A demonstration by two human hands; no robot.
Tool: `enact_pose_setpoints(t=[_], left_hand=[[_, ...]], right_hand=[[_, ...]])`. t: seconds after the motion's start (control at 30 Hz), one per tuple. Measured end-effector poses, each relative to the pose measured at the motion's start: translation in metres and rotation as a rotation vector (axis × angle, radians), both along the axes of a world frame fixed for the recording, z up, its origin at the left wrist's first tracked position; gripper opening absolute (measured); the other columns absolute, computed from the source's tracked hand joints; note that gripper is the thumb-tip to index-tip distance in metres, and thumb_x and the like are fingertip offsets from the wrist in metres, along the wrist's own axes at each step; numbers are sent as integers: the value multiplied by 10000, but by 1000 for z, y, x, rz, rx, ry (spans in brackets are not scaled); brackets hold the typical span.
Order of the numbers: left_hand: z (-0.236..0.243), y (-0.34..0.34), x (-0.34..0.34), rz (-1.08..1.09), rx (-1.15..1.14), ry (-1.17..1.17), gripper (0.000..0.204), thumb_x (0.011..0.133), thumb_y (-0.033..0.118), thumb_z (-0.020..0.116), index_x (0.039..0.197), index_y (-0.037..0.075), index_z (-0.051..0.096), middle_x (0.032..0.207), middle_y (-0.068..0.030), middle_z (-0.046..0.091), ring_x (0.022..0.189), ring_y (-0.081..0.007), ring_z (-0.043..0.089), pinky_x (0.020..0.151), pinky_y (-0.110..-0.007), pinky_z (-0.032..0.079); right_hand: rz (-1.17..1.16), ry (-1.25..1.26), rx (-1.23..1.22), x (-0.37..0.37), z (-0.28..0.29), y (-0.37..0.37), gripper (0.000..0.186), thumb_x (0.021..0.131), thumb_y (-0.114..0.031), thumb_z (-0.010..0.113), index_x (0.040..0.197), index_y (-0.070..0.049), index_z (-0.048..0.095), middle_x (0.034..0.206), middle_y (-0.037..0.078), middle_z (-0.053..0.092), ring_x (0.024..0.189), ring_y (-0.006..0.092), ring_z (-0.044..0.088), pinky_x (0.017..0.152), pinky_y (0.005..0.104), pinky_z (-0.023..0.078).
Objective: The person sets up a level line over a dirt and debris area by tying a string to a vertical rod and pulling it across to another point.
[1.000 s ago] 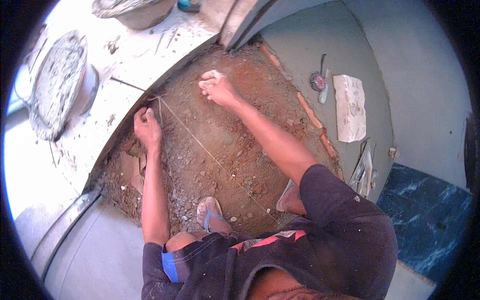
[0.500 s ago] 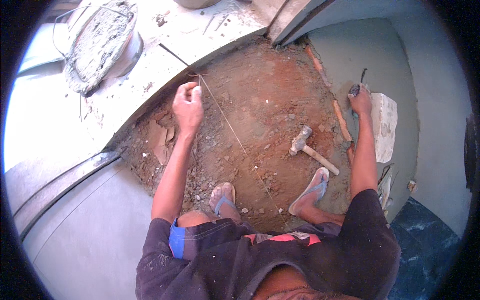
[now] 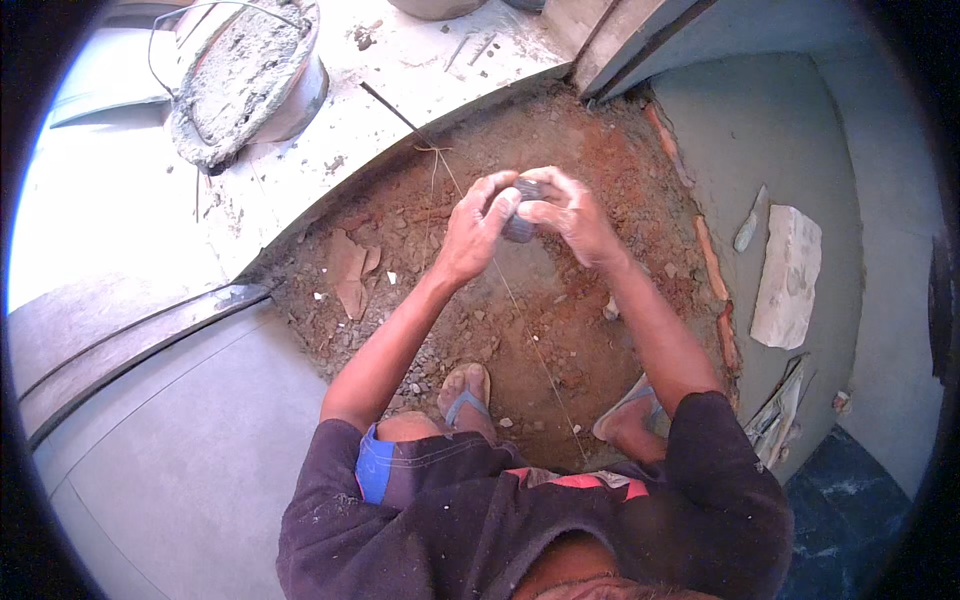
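My left hand (image 3: 477,228) and my right hand (image 3: 578,225) meet over the dirt patch (image 3: 545,340), fingers closed round a dark tape measure (image 3: 522,225), which they partly hide. Behind them a thin string (image 3: 530,330) runs across the dirt from a tie by a metal rod (image 3: 385,106) on the white slab. A hammer head (image 3: 611,309) shows beside my right forearm, which hides the rest of it.
A pan of wet mortar (image 3: 247,75) stands on the white slab (image 3: 110,220). To the right, a pale stone block (image 3: 790,275), a pale tool (image 3: 750,218) and several thin tools (image 3: 775,415) lie on grey plaster. A post (image 3: 610,45) rises at the back; my sandalled feet stand in the dirt.
My right hand took up the tape measure from the right-hand plaster and brought it inward to my left hand, which moved right to meet it. The view has also shifted.
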State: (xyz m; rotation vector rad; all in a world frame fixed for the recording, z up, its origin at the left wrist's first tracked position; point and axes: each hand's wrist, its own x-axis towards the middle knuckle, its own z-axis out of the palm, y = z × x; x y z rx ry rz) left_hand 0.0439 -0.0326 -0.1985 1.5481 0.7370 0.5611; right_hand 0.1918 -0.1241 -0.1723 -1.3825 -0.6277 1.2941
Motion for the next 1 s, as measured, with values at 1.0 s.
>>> enact_pose_setpoints(t=[1.0], left_hand=[[75, -45, 12, 160, -46, 464, 453, 917, 276, 617, 1258, 23, 459, 1087, -75, 554, 968, -142, 542, 808, -291, 465]], right_hand=[[129, 54, 130, -17, -21, -4, 185, 859, -147, 576, 950, 0, 643, 877, 153, 674, 802, 242, 634, 731, 359, 483]])
